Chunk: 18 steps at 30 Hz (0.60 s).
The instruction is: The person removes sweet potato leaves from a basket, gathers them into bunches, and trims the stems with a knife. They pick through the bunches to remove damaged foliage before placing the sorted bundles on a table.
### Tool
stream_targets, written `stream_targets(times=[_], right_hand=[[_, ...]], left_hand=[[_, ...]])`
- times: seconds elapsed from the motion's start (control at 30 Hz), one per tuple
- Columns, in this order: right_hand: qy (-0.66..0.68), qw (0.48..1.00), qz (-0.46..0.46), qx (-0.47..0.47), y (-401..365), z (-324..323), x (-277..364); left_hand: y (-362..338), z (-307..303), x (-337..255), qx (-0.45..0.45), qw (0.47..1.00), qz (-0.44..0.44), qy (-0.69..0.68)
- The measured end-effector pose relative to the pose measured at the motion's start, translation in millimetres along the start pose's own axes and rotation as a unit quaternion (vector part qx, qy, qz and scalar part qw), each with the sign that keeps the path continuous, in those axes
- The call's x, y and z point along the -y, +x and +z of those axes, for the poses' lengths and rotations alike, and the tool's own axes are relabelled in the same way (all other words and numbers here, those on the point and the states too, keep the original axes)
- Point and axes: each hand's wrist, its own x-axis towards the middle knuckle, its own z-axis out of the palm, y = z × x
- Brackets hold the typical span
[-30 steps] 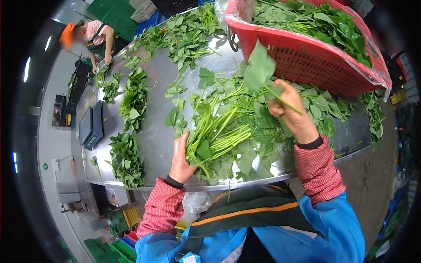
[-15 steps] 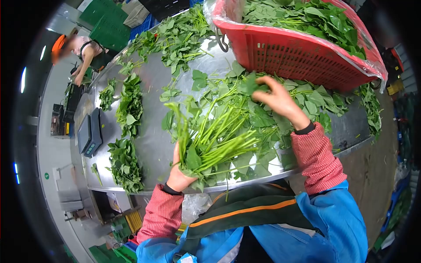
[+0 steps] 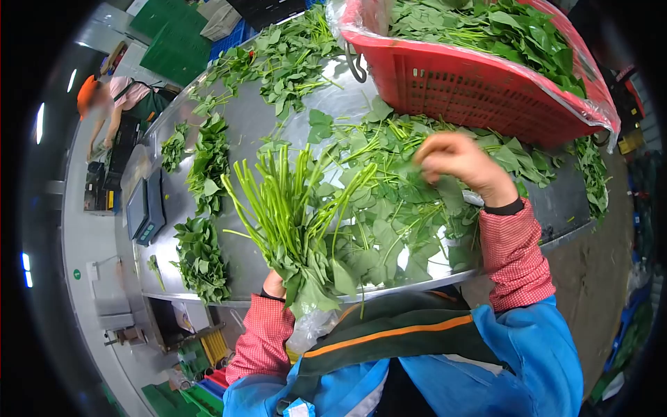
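Observation:
My left hand (image 3: 275, 283), mostly hidden behind leaves, is closed round a bunch of leafy green stems (image 3: 292, 236). The cut stem ends fan upward and the leaves hang down near the table's front edge. My right hand (image 3: 458, 167) is over the loose pile of greens (image 3: 389, 201), its fingers curled together and smeared by motion. Whatever is in those fingers, if anything, cannot be made out. Beneath the pile lies the shiny metal table (image 3: 253, 187).
A red plastic crate (image 3: 479, 87), lined with clear film and full of greens, stands tilted at the back right. Sorted bunches (image 3: 203, 260) lie in a row on the left, beside a scale (image 3: 146, 207). A co-worker (image 3: 125, 97) stands at the far left.
The bunch in my left hand has swung from leaning right to upright, leaves toward me. My right hand has moved slightly right, and its fingers have curled in. The co-worker's arms have shifted left.

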Motion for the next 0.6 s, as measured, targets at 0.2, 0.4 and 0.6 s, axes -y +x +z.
stream_targets(times=[0.2,0.4,0.6], right_hand=[[-0.025,1.0,-0.009,-0.003,21.3,44.1,-40.2],[0.195,0.977,-0.036,0.072,23.0,57.9,-40.6],[0.231,0.972,-0.035,0.024,28.3,58.1,-44.2]], left_hand=[[6.3,16.4,-2.1,0.079,0.997,0.018,-0.016],[10.1,27.7,4.9,0.086,0.996,0.011,-0.02],[5.1,36.7,5.7,0.03,0.998,-0.003,0.047]])
